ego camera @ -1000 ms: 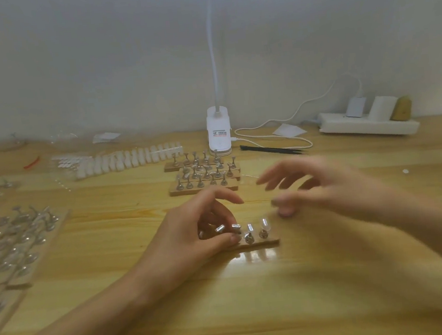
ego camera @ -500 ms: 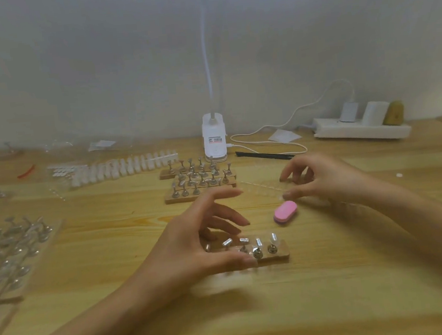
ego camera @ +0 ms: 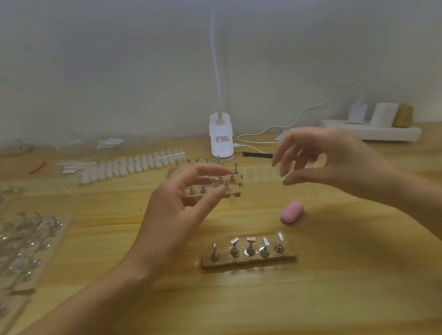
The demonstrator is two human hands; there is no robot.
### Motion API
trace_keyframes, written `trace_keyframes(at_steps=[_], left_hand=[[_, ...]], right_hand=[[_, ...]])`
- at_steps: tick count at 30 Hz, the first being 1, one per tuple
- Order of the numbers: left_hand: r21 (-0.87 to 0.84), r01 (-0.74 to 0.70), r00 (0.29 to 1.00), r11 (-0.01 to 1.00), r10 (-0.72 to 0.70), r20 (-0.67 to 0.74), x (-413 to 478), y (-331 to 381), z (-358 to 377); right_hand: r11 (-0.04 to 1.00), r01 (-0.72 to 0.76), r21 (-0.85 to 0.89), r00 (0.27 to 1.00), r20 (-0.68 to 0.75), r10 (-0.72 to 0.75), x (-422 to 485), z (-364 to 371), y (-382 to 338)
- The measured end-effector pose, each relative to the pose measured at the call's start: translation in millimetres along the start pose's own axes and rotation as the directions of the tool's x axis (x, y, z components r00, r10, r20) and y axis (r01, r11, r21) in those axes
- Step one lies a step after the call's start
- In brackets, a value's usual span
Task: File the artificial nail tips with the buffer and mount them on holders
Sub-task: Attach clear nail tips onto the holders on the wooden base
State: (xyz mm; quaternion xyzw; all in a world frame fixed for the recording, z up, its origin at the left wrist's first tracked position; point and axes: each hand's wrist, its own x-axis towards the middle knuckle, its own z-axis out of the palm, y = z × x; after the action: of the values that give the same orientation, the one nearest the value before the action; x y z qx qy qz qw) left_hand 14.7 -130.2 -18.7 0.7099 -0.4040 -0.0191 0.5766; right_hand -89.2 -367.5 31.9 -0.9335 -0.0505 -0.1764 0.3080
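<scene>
Wooden table (ego camera: 335, 304) against a pale wall (ego camera: 97, 71): the pink buffer (ego camera: 291, 211) lies nearer than the released, empty left grip (ego camera: 176, 215) and right grip (ego camera: 335, 164).

Left hand (ego camera: 173, 220) lifted off holder strip (ego camera: 249, 259), right hand (ego camera: 330, 165) raised

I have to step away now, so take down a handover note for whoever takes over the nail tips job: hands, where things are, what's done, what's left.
Left hand: open, raised over the table, holding nothing.
Right hand: open, raised, nothing visibly held.
Pink buffer: lying on the table beside the near strip, untouched.
Near holder strip: five holders, at least four with clear tips; leftmost unclear.
Left to do: the row of loose tips at the back, and bare holder strips behind the left hand.
</scene>
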Motion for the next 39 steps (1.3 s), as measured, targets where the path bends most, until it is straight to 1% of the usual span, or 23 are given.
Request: trace_keyframes(at_steps=[3,5,8,10,13,15,16,17,18,20,21,22,23,24,25,26,27,29,31,33,35,37,39], left_hand=[[0.076,-0.023,0.997,0.997,0.017,0.082,0,5,3],[0.121,-0.068,0.994,0.990,0.057,0.093,-1,6,4],[0.202,-0.161,0.987,0.966,0.155,0.042,-2,6,2],[0.326,-0.264,0.963,0.908,0.269,0.030,0,6,-1],[0.427,-0.388,0.913,0.817,0.403,0.059,1,4,-3],[0.556,-0.471,0.850,0.684,0.521,0.080,2,1,-5],[0.615,-0.492,0.817,0.616,0.572,0.081,3,-1,-6],[0.647,-0.495,0.797,0.579,0.600,0.073,4,-1,-7],[0.651,-0.493,0.793,0.578,0.606,0.062,5,-2,-7],[0.595,-0.482,0.823,0.642,0.565,0.058,5,-2,-7],[0.535,-0.463,0.855,0.707,0.515,0.061,4,-2,-6],[0.449,-0.421,0.894,0.788,0.443,0.060,3,-1,-6],[0.347,-0.343,0.936,0.873,0.347,0.053,3,0,-5],[0.233,-0.229,0.973,0.945,0.227,0.038,3,1,-5],[0.107,-0.092,0.996,0.990,0.090,0.027,4,2,-5],[-0.010,0.041,0.999,0.999,-0.041,0.030,6,1,-6],[-0.093,0.146,0.989,0.985,-0.143,0.038,8,-1,-7],[-0.152,0.230,0.973,0.961,-0.226,0.044,10,-6,-9],[-0.166,0.210,0.978,0.964,-0.203,0.057,10,-7,-9],[-0.173,0.186,0.982,0.967,-0.175,0.077,10,-8,-8],[-0.185,0.171,0.984,0.968,-0.159,0.079,9,-8,-7],[-0.215,0.153,0.987,0.965,-0.141,0.070,8,-6,-7],[-0.229,0.131,0.990,0.965,-0.116,0.078,7,-2,-7]], right_hand=[[0.990,0.116,-0.079,0.993,0.042,-0.113,-3,16,-18],[0.980,0.159,-0.116,0.987,0.039,-0.155,-4,24,-25],[0.986,0.117,-0.121,0.993,0.033,-0.114,-5,28,-28],[0.999,0.035,-0.031,0.998,0.054,-0.034,-5,29,-28],[0.989,-0.066,0.131,0.992,0.116,0.051,-3,28,-28],[0.973,-0.106,0.207,0.986,0.152,0.075,-1,26,-28],[0.957,-0.129,0.259,0.982,0.167,0.087,0,25,-27],[0.941,-0.152,0.304,0.978,0.182,0.099,1,24,-28],[0.933,-0.166,0.319,0.975,0.194,0.107,1,23,-27],[0.954,-0.133,0.268,0.980,0.181,0.086,0,23,-27],[0.977,-0.075,0.198,0.989,0.142,0.047,0,23,-28],[0.997,0.006,0.079,0.996,0.086,-0.013,-2,24,-27],[0.988,0.110,-0.104,0.994,0.019,-0.109,-3,25,-25],[0.923,0.213,-0.320,0.972,-0.026,-0.233,-4,26,-24],[0.820,0.283,-0.498,0.938,-0.035,-0.346,-5,27,-22],[0.740,0.316,-0.594,0.911,-0.027,-0.411,-4,29,-19],[0.732,0.317,-0.603,0.908,-0.030,-0.418,-3,30,-13],[0.841,0.253,-0.478,0.946,-0.061,-0.318,2,30,-2],[0.927,0.178,-0.331,0.981,-0.015,-0.194,6,32,10],[0.959,0.148,-0.243,0.989,0.051,-0.140,8,35,19],[0.967,0.098,-0.234,0.995,0.053,-0.088,10,36,26],[0.951,0.053,-0.303,0.999,0.016,-0.050,10,36,27],[0.947,0.099,-0.305,0.993,-0.037,-0.116,8,36,20]])
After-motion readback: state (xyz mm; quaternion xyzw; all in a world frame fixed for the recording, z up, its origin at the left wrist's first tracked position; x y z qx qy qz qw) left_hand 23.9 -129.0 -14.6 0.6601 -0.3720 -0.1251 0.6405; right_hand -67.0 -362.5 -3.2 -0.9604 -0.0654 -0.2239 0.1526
